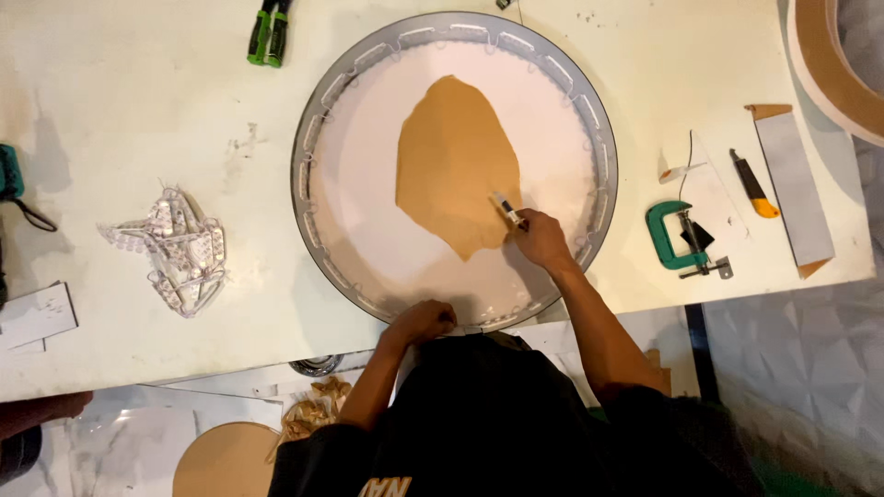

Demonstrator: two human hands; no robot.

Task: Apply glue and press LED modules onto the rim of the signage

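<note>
Green C-clamp [679,237] is seen nr the table [138,120] right edge, w/ a yellow utility knife [753,184] and a white strip [793,189] beside it. Green-handled pliers [269,35] are laid at the far edge. A tangle of clear plastic clips [177,250] is found twd the left; white cards [35,317] at left edge.

Round tray [318,138] sits mid-frame on the table [138,120]; clamp [677,237] and knife [755,184] right, pliers [269,35] upper left.
</note>
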